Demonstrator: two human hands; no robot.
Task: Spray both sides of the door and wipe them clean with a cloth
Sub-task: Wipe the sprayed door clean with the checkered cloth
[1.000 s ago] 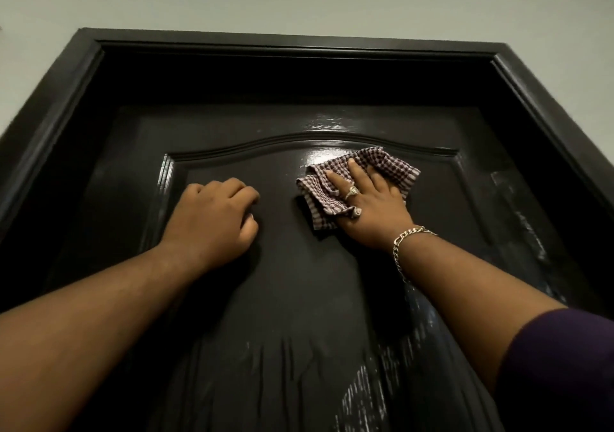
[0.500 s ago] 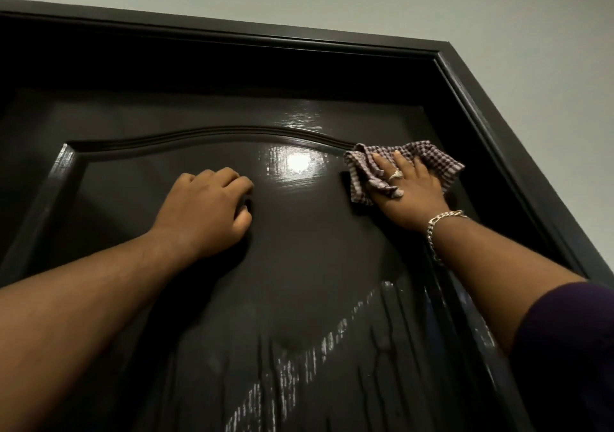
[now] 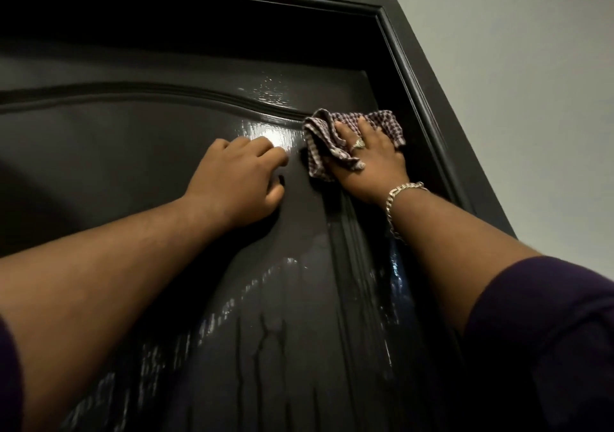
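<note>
The door is seen at its upper part, and the task is judged partway done: this face is already sprayed, since runs of liquid streak the lower panel, while wiping is in hand near the top right corner. The other side is not shown. The checked cloth, soft and crumpled, is pressed flat against the glossy dark panel under the spread fingers of the right hand. The left hand is braced on the panel, just left of the cloth, fingers curled and holding nothing. An arched raised moulding crosses the door.
</note>
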